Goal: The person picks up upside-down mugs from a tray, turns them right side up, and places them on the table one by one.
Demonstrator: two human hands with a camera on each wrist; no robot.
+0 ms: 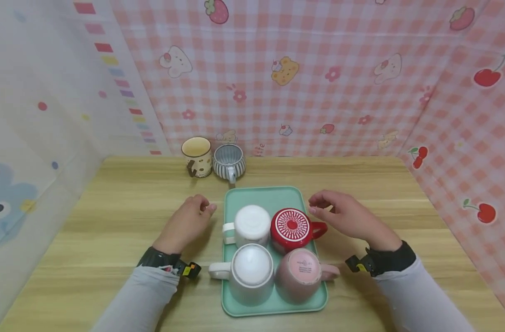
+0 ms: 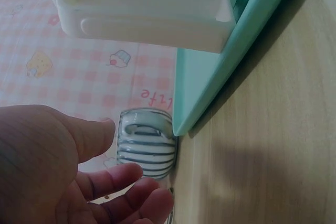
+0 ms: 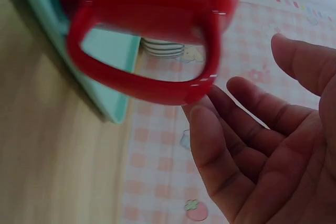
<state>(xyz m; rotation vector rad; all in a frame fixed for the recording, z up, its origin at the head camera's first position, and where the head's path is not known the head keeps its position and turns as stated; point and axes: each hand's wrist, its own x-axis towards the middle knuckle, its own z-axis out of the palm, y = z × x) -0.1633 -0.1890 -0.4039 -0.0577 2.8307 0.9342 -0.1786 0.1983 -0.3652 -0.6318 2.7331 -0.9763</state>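
A mint-green tray [image 1: 260,196] lies on the table, bearing upside-down mugs. At its middle are a white mug [image 1: 252,221] and a red mug [image 1: 291,226]; nearer me are a ribbed white mug [image 1: 252,276] and a pink mug [image 1: 300,276]. My left hand [image 1: 187,223] hovers left of the tray, fingers loosely bent around nothing. To the tray's right, my right hand [image 1: 347,214] is just as loose and holds nothing, close to the red mug's handle [image 3: 142,90]. The left wrist view shows the white mug's handle [image 2: 152,32] above my left hand.
Behind the tray stand a cream mug [image 1: 197,159] with a brown handle and a striped grey-white cup [image 1: 229,162], both upright. Patterned cloth [image 1: 277,106] hangs along the table's back and sides. Wooden tabletop [image 1: 111,207] surrounds the tray.
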